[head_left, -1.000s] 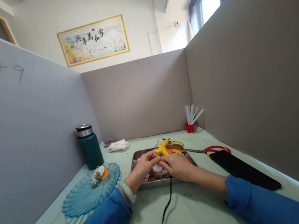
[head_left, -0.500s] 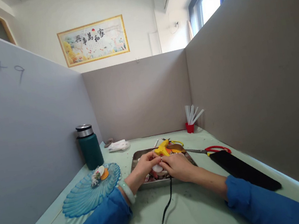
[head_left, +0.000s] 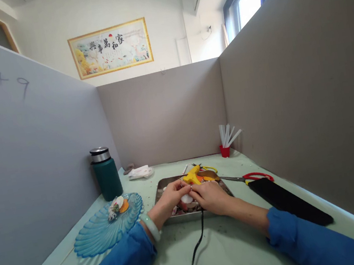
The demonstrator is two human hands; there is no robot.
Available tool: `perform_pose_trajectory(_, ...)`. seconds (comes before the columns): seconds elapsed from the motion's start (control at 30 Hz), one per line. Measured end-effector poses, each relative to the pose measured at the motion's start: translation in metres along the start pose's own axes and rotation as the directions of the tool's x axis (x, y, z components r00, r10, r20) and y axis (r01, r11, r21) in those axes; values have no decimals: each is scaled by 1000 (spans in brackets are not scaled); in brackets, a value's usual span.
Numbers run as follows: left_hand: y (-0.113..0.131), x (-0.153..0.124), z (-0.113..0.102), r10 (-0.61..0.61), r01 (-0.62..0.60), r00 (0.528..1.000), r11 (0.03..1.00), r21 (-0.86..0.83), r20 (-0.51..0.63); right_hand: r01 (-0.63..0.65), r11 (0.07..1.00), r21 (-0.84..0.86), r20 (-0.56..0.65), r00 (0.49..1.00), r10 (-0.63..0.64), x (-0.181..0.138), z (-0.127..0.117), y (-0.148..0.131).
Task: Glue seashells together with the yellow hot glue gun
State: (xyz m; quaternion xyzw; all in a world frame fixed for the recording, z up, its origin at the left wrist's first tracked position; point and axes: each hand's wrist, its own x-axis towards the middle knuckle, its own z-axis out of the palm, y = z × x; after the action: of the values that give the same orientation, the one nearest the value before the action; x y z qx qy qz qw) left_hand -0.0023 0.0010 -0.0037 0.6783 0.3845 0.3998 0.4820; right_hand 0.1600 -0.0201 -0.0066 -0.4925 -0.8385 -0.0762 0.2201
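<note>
Over a metal tray of shells, my left hand and my right hand meet at the fingertips. Both are closed in a pinch on something small that I cannot make out. Beneath them a white shell shows among other shells in the tray. A yellow glue gun rests just beyond my fingers, on the tray's far side. From the tray's near edge a black cord runs toward me. To the left, a blue shell-shaped glass plate carries a small cluster of shells.
A green bottle stands behind the plate. Red-handled scissors and a black flat object lie to the right. A red cup of white glue sticks, yellow-handled pliers and a white packet are at the back. Grey partitions enclose the table.
</note>
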Motion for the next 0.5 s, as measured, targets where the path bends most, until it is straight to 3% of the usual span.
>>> perform_pose_trajectory(0.5, -2, 0, 0, 4, -4, 1000, 1000, 0, -8, 8, 1000, 14, 15, 1000, -8, 0, 2, 1)
